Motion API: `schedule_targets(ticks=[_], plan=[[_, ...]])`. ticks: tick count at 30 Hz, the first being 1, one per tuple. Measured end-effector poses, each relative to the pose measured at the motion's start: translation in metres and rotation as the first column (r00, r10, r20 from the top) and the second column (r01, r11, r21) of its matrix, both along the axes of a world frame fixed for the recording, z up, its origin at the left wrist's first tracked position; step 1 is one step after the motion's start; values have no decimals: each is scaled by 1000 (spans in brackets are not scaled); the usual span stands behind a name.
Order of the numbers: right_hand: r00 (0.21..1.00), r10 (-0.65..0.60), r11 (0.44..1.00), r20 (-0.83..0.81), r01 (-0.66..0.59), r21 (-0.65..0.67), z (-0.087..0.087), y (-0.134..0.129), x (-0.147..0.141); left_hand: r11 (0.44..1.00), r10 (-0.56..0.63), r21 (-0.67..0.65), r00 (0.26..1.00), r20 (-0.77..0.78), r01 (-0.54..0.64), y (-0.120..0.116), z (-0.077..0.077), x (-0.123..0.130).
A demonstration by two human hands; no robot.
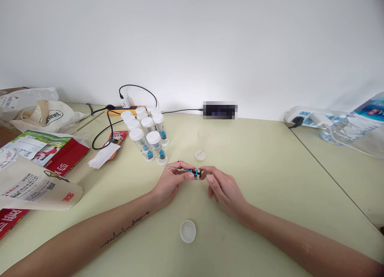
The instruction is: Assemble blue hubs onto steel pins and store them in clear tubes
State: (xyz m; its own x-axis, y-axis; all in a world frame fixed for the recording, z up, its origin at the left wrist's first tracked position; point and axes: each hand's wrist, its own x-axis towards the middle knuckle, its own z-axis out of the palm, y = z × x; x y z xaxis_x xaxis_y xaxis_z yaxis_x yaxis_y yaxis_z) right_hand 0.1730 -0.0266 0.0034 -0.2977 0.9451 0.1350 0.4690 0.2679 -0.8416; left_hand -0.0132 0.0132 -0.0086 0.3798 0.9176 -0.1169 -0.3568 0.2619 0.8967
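My left hand (174, 179) pinches a small blue and black part (195, 173) with thin metal rods pointing left. At its black right end are the fingertips of my right hand (222, 187), with the index finger near or touching it and the thumb just beside; nothing else shows in that hand. Behind my hands stands an uncapped clear tube (203, 143) with something thin at its bottom. Nearer to me, a white cap (188, 231) lies with its hollow side up. Several capped clear tubes (153, 145) with blue parts inside stand grouped at the left back.
On the left lie a paper cup (39, 185), a red and green box (67, 155), bags (51, 117) and a red packet (120, 139). Cables, an orange power strip (129, 110) and a dark device (220, 110) line the wall. A water bottle (360, 121) and white power strip (309, 117) are right.
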Motion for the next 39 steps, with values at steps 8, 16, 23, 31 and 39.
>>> schedule_targets(ticks=[8, 16, 23, 31, 39], plan=[[1000, 8, 1000, 1, -8, 7, -1, 0, 1, 1000, 7, -9, 1000, -6, -7, 0, 1, 1], [1000, 23, 1000, 4, -23, 0, -2, 0, 1, 1000, -2, 11, 1000, -11, 2, 0, 0, 0], [999, 27, 1000, 19, -28, 10, -2, 0, 1, 1000, -7, 18, 1000, -5, 7, 0, -1, -1], [999, 35, 999, 12, -35, -7, -2, 1, 2, 1000, -17, 13, 1000, -9, 17, 1, -2, -1], [999, 35, 999, 30, -35, 3, -2, 0, 2, 1000, -17, 17, 1000, -11, 18, 1, -2, -1]])
